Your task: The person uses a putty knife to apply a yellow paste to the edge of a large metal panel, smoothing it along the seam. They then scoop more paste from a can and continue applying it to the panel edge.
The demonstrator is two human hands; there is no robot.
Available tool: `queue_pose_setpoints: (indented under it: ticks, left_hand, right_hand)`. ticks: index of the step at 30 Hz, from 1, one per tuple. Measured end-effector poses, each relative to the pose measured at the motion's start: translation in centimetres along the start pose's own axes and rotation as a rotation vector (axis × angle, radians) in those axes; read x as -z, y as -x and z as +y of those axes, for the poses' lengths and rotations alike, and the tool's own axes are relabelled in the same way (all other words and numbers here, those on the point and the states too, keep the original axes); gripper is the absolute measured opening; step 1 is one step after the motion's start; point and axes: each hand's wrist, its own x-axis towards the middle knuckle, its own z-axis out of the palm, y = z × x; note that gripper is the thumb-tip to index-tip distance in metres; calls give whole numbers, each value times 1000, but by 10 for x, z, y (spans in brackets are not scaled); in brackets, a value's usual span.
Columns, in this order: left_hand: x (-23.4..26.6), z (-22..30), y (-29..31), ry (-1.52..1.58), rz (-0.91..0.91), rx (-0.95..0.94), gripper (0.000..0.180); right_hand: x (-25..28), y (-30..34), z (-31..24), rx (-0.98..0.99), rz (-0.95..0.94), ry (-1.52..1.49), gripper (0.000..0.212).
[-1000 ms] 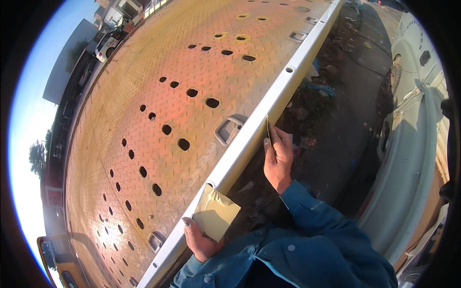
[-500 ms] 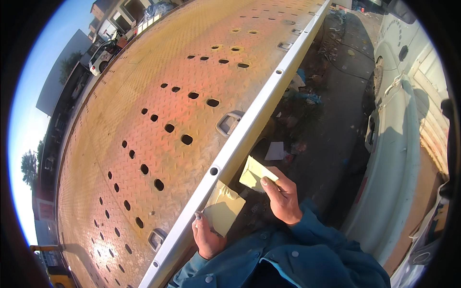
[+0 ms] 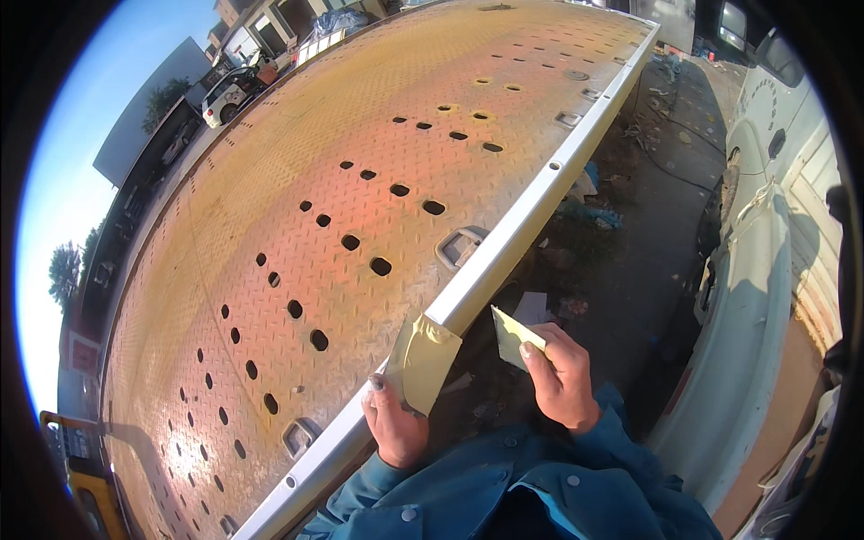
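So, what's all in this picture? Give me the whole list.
Larger flat piece: one, pale yellow, lower centre
Smaller flat piece: one, pale yellow, right of the larger one
Metal deck: one, worn yellow and orange-red, left and centre
Oval holes: many, dark, in the deck
Metal loops: several, greyish, near the rail
Rail: one, white, along the deck's edge
Ground: one stretch, grey-brown, beyond the rail
Litter: scattered, blue and white bits, on the ground
Large vehicle: one, off-white, right
Car: one, white, upper left
Buildings: several, mostly grey, upper left
Jacket: one, blue, bottom
Left hand: one, bare, holding the larger piece
Right hand: one, bare, holding the smaller piece
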Motion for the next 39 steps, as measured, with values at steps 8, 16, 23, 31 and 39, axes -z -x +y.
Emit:
queue_pose_setpoints:
  ticks: [8,16,23,31,39]
  left_hand:
    - [-2,-5,9,-246,-163,-215,52]
    - [4,15,12,-559,-297,-340,58]
    - [34,30,8,-446,-209,-353,65]
    - [146,49,31,-1547,113,-771,103]
    - [127,63,67,-1573,448,-723,52]
  right_hand:
    - [-10,-5,-31,-150,-18,-202,20]
    - [-43,7,-45,105,-90,-46,27]
    - [-66,41,-43,285,-460,46,40]
    - [-71,53,98,-593,212,-365,27]
    - [-85,-19,157,-380,466,-167,29]
